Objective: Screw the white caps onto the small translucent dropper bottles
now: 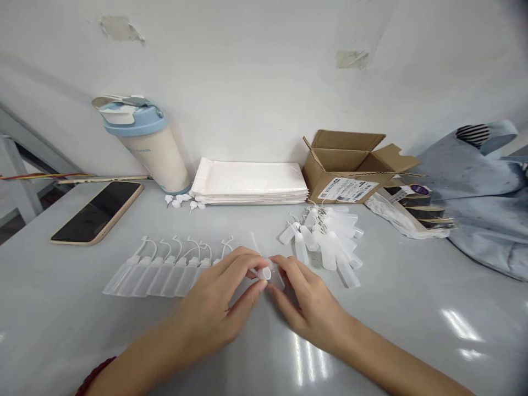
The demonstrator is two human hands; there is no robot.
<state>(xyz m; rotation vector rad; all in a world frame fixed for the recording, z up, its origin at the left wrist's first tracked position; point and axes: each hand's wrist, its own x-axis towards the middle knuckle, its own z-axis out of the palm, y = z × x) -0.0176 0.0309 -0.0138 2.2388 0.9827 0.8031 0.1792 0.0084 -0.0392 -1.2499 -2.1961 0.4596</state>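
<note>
Between the thumb and fingers of my left hand (220, 294) is a small hollow white cap (264, 273), its round opening facing me. Fingers of my right hand (309, 297) pinch a small translucent plastic bottle (278, 275) right beside the cap. I cannot tell whether cap and bottle touch. To the left, partly behind my left hand, a row of similar bottles (160, 279) lies side by side, with thin looped straps at their necks. A loose pile of such bottles (330, 245) lies beyond my right hand.
Along the wall stand a blue-lidded tumbler (154, 154), a stack of white packets (251, 181) and an open cardboard box (346, 170). Small white tips (176, 203) lie by the tumbler. A phone (99, 213) rests at left; blue-grey fabric (478, 209) is at right.
</note>
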